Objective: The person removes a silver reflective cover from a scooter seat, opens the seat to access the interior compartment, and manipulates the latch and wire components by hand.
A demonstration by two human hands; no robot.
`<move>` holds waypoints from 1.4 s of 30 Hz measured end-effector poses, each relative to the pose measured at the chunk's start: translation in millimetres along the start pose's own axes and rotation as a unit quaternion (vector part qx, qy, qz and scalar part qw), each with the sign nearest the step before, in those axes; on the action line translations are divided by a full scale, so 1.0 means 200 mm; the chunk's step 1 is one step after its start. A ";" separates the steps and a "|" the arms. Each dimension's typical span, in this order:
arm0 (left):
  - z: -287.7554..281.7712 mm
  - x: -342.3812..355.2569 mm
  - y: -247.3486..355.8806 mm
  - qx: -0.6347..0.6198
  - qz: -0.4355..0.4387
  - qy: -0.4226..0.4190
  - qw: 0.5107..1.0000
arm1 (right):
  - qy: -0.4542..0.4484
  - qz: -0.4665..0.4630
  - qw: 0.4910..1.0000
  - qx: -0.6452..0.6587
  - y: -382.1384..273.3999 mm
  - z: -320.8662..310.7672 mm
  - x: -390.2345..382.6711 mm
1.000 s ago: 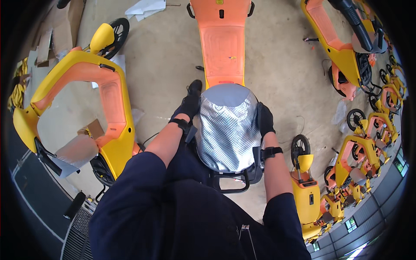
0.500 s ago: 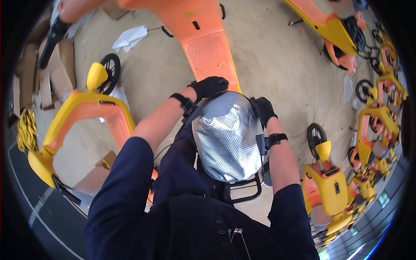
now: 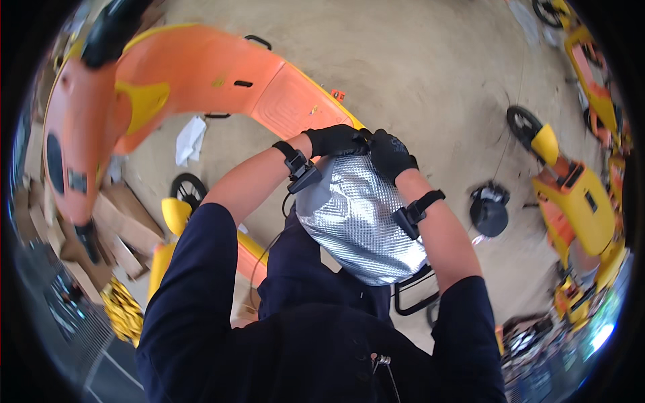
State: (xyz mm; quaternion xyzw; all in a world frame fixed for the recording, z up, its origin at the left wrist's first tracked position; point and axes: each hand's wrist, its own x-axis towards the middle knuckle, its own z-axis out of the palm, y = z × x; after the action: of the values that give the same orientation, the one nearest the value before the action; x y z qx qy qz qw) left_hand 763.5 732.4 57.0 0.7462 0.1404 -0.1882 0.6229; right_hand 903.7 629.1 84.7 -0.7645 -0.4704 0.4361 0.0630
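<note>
A quilted silver foil seat cover (image 3: pixel 359 218) lies over the seat of the orange-and-yellow scooter (image 3: pixel 289 97) in front of me. In black gloves, both hands work close together at the cover's far edge, where the seat meets the orange footboard. My left hand (image 3: pixel 334 140) is closed on that edge from the left, fingers pointing right. Just beside it, my right hand (image 3: pixel 392 156) pinches the rim with bent fingers. The gloves hide the bit of edge between the fingertips. Wrinkles run across the foil, and the seat beneath is hidden.
A black rear rack (image 3: pixel 411 305) juts out behind the seat. On the right stand more yellow scooters (image 3: pixel 581 205), with a dark round object (image 3: pixel 489 215) on the floor nearer me. Cardboard (image 3: pixel 124 215), a white sheet (image 3: pixel 191 141) and a yellow bundle (image 3: pixel 121 310) lie left.
My right hand has moved from the cover's right side to its far edge, next to my left hand. My view has turned, so the scooter's front now appears farther left.
</note>
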 end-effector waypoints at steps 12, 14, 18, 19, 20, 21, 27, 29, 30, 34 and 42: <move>-0.02 0.11 0.01 0.139 -0.029 -0.024 0.990 | -0.233 -0.057 0.967 0.090 0.06 -0.13 0.05; 0.00 0.13 -0.13 0.132 0.004 -0.039 0.991 | -0.207 -0.003 0.977 0.052 0.00 -0.09 0.04; 0.06 0.15 -0.19 0.082 0.062 0.000 0.995 | -0.186 -0.009 0.981 0.053 0.00 -0.11 -0.01; 0.09 0.15 -0.17 0.068 0.038 0.001 0.997 | -0.182 -0.025 0.982 0.036 0.04 -0.10 -0.01; 0.09 0.15 -0.17 0.066 0.036 -0.003 0.997 | -0.184 -0.023 0.982 0.039 0.03 -0.09 -0.01; 0.10 0.15 -0.17 0.039 -0.018 0.017 0.999 | -0.167 -0.026 0.984 0.051 0.02 -0.08 0.00; 0.10 0.15 -0.20 0.111 -0.040 0.037 0.992 | -0.116 0.016 0.988 0.097 0.02 -0.03 0.03; 0.10 0.14 -0.22 0.156 -0.052 0.019 0.986 | -0.083 0.009 0.990 0.117 0.01 -0.05 0.03; 0.08 0.13 -0.16 0.169 -0.057 0.013 0.984 | -0.085 0.013 0.989 0.119 0.02 -0.05 0.02; -0.02 0.08 -0.17 0.169 0.175 -0.007 0.970 | -0.105 -0.001 0.990 0.098 0.06 -0.01 0.02; -0.03 0.08 -0.01 0.074 -0.071 -0.091 0.991 | -0.123 -0.030 0.988 0.083 0.09 0.01 0.05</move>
State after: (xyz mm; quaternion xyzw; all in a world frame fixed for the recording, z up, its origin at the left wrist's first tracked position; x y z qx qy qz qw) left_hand 778.6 737.4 48.8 0.7580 0.1219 -0.3091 0.5612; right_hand 915.0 625.7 68.4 -0.6830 -0.4591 0.5622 0.0814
